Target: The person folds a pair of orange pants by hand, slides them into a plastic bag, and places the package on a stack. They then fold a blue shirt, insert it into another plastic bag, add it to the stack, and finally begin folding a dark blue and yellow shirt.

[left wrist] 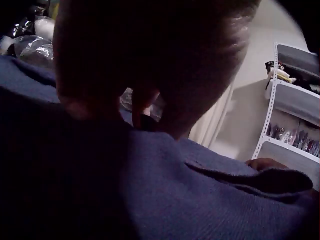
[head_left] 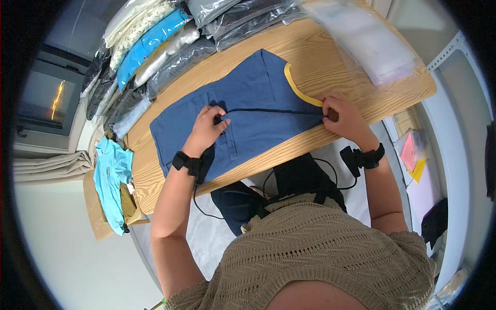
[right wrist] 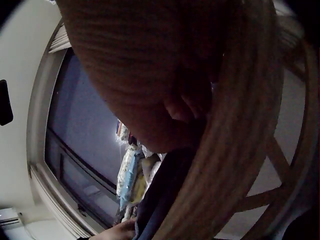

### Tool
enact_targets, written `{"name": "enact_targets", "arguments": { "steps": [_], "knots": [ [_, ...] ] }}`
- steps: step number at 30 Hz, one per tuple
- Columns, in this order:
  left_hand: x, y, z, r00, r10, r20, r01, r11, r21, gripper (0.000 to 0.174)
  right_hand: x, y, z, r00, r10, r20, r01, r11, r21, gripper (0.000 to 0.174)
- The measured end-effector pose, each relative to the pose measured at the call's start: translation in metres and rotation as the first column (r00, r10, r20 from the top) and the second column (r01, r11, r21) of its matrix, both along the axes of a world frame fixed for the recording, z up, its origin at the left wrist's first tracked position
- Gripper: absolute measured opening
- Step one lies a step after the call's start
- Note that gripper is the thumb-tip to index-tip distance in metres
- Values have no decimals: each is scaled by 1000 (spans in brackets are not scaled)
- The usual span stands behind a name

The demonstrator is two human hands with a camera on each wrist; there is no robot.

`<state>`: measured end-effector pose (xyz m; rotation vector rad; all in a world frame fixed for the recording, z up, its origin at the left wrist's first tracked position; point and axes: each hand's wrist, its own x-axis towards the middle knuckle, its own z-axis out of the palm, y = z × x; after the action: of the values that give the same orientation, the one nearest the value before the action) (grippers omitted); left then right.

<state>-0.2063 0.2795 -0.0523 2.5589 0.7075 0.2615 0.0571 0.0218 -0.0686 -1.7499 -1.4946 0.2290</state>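
Note:
A navy blue garment [head_left: 248, 93] with a yellow-trimmed edge [head_left: 299, 88] lies on the wooden table [head_left: 408, 98], with a folded edge running lengthwise across it. My left hand [head_left: 205, 129] pinches the cloth near its middle, at one end of that fold. At the other end, by the table's front edge, my right hand [head_left: 345, 119] pinches the corner beside the yellow trim between thumb and fingers. In the left wrist view the dark hand [left wrist: 150, 55] is over the blue cloth [left wrist: 165, 190], which bulges in a loose fold. The right wrist view shows the hand [right wrist: 150, 80] on dark cloth.
Plastic-wrapped folded clothes [head_left: 155, 51] are piled along the table's back and left. Clear plastic bags [head_left: 367, 46] lie at the back right. A light blue shirt [head_left: 111, 170] hangs over a cardboard box at the left. A white metal shelf [head_left: 460, 155] stands at the right.

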Motion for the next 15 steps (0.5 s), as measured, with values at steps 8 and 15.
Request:
{"name": "enact_targets", "arguments": {
  "steps": [8, 15],
  "knots": [
    [-90, 33, 44, 975, 194, 109, -190, 981, -50, 27, 22, -11, 30, 991, 20, -129, -49, 972, -231, 32],
    [-198, 73, 87, 928, 373, -4, -373, 928, -24, 26, 24, 63, 101, 910, 314, 270, -234, 928, -291, 40]
  ]
}}
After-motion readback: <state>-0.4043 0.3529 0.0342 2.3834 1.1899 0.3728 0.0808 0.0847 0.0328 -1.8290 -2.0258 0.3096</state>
